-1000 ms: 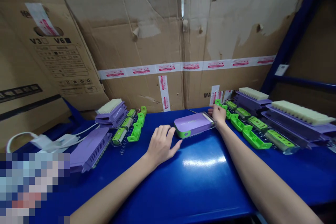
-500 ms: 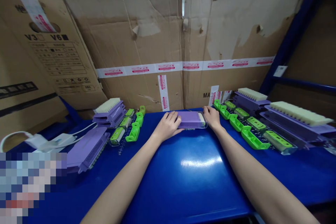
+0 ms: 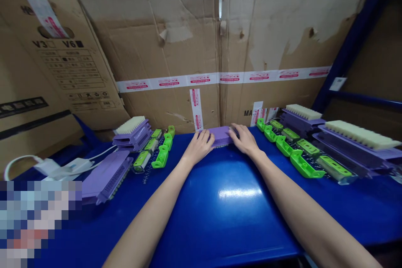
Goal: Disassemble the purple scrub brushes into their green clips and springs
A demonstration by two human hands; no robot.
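Observation:
A purple box-shaped plastic part (image 3: 221,135) lies lengthwise across the far side of the blue table, against the cardboard. My left hand (image 3: 199,147) is closed around its left end, with the fingers over the top edge. At the other end, my right hand (image 3: 245,140) grips it, fingers bent over the top and the palm covering the end face. Both ends and most of the underside are hidden; a thin strip of slots or bristles shows along the lower front edge.
On the left are purple parts with a cream sponge-like block (image 3: 132,124), green-topped clear pieces (image 3: 142,161), green brackets (image 3: 161,157), springs and white plugs (image 3: 52,168). Similar purple parts (image 3: 342,144) and green brackets (image 3: 303,166) line the right. Cardboard (image 3: 169,58) stands behind the table (image 3: 232,226).
The purple part has shifted slightly away from me, towards the cardboard. My right hand has moved left onto its right end, covering the cream block and clear piece that showed there.

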